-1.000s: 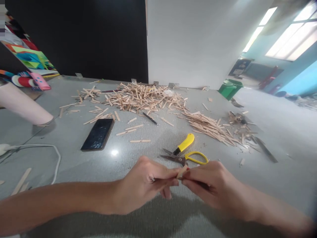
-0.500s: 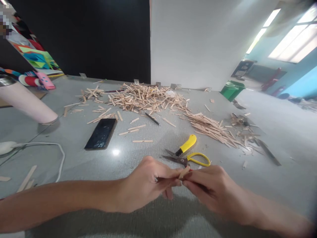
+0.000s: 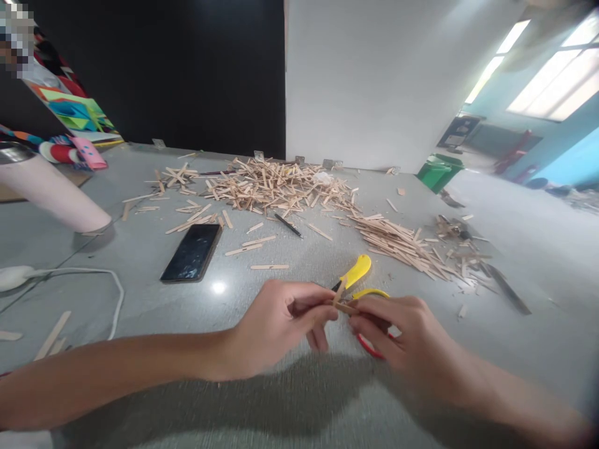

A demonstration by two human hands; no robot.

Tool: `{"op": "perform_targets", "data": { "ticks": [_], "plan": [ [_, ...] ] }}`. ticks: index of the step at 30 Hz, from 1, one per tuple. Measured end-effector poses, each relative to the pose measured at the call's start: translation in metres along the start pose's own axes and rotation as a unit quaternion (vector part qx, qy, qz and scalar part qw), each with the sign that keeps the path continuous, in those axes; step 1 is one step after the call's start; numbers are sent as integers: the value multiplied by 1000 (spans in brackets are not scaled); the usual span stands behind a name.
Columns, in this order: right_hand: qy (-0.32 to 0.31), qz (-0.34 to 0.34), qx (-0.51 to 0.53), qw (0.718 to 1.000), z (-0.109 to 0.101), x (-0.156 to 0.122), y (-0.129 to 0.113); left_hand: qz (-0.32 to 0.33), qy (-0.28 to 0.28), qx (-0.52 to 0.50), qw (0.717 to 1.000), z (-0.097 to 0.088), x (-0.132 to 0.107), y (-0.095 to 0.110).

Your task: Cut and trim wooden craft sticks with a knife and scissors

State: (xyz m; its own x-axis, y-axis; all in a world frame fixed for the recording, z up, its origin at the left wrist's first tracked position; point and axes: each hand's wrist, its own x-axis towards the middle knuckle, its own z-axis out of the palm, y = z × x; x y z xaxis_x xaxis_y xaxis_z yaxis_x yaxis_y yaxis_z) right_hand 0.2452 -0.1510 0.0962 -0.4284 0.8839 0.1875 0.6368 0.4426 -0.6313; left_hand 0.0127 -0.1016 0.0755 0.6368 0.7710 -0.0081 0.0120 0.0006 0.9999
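Note:
My left hand (image 3: 281, 321) and my right hand (image 3: 397, 330) meet low in the middle of the grey table (image 3: 140, 293). Both pinch small wooden sticks (image 3: 341, 300) joined in a crossed shape between the fingertips. A red object (image 3: 367, 346) shows under my right hand's fingers; I cannot make out what it is. Yellow-handled scissors (image 3: 358, 274) lie just behind the hands, partly hidden by them.
A black phone (image 3: 191, 252) lies left of centre. A big heap of wooden sticks (image 3: 276, 184) lies at the back, another pile (image 3: 407, 240) to the right. A white cable (image 3: 93, 277) and a pink cylinder (image 3: 51, 193) are at the left. A green bin (image 3: 437, 169) stands beyond the table.
Both hands have moved a little away from me and up, now covering part of the scissors. The stick piece has turned, and a red object now shows under my right hand.

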Motion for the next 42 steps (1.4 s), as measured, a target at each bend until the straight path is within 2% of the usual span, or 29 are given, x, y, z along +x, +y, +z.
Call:
{"op": "perform_targets", "data": {
  "ticks": [3, 6, 12, 14, 18, 21, 26, 34, 38, 42],
  "plan": [
    [-34, 32, 43, 998, -3, 2, -1, -22, -5, -16, 1000, -2, 0, 0],
    [-59, 61, 72, 994, -3, 3, -3, -37, -26, 12, 999, -4, -1, 3],
    [-79, 46, 85, 992, 3, 2, -7, -58, -94, 63, 992, 1, -4, 5],
    [-81, 66, 113, 988, 5, 2, -7, -54, -74, 64, 994, 3, -4, 5],
    [-85, 148, 196, 966, 1, 4, -3, -36, -13, 35, 999, 1, -2, 6],
    [-89, 178, 235, 951, -4, 4, 1, -30, 5, 3, 1000, -3, -2, 8],
    [-109, 199, 316, 921, -4, 3, 2, -53, -37, -36, 997, -7, -1, 8],
    [-133, 222, 379, 888, 1, 0, -1, -75, -66, -61, 993, -8, -5, 12],
    [-164, 202, 388, 884, 9, 1, -3, -102, -99, -52, 988, -3, -7, 13],
    [-144, 199, 389, 888, 10, 1, -3, -96, -74, -44, 992, 0, -5, 10]
  ]
}}
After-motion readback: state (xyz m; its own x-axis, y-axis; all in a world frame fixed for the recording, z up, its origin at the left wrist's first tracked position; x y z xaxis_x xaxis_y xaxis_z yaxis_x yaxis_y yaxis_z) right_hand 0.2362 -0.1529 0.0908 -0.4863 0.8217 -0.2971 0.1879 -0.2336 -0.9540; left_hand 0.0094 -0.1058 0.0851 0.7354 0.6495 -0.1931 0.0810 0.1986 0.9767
